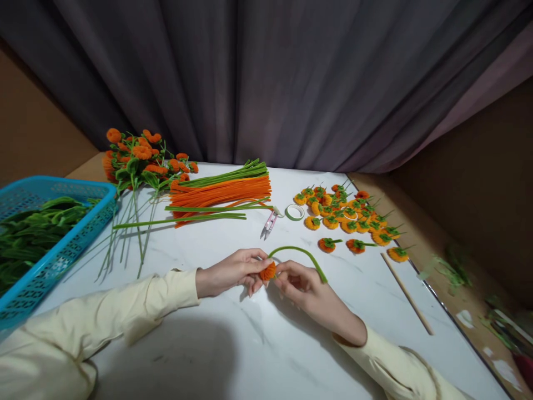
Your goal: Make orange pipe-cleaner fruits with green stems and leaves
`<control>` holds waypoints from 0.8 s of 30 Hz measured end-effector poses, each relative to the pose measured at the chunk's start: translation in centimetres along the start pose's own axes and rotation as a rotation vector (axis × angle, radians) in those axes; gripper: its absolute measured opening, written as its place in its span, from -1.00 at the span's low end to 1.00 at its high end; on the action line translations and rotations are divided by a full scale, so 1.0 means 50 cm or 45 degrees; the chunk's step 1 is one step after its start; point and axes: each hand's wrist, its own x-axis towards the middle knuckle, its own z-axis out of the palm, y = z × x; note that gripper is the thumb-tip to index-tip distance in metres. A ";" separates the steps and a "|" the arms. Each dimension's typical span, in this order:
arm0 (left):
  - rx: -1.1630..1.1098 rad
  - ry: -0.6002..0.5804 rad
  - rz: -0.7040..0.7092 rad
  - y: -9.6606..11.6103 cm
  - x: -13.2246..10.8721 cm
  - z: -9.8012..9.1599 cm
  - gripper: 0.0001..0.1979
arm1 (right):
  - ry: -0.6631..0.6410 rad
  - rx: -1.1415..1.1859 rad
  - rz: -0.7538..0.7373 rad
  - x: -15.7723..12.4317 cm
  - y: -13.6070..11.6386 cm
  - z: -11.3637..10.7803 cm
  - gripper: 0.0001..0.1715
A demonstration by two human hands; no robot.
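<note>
My left hand [235, 272] pinches a small orange pipe-cleaner flower [267, 271] between thumb and fingers, just above the tabletop. A green pipe cleaner [297, 248] rises from beside the flower and arcs to the right, its free end hanging by the back of my right hand [306, 286]. The fingertips of that hand are closed at the flower's right edge; what exactly they grip is hidden. Beyond both hands lie pink-handled thread snips [270, 224] and a roll of green tape [295, 212].
Orange pipe cleaners [220, 191] and green pipe cleaners [233, 173] lie bundled at the back. Several finished flower heads [331, 222] spread at right, near a wooden stick [407, 294]. Stemmed orange flowers [141, 153] and a blue basket [62, 255] of green leaves stand left.
</note>
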 end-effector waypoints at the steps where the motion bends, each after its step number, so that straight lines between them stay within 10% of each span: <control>1: -0.010 0.005 0.006 0.000 -0.001 0.002 -0.71 | 0.005 0.043 0.015 -0.001 0.001 0.002 -0.86; 12: 0.054 0.231 0.102 -0.015 0.000 0.025 -0.61 | 0.075 -0.037 -0.007 -0.017 0.002 0.016 -0.84; 24: 0.228 0.414 0.185 -0.028 0.005 0.047 -0.62 | 0.460 -1.023 -0.433 -0.025 0.043 0.055 -0.79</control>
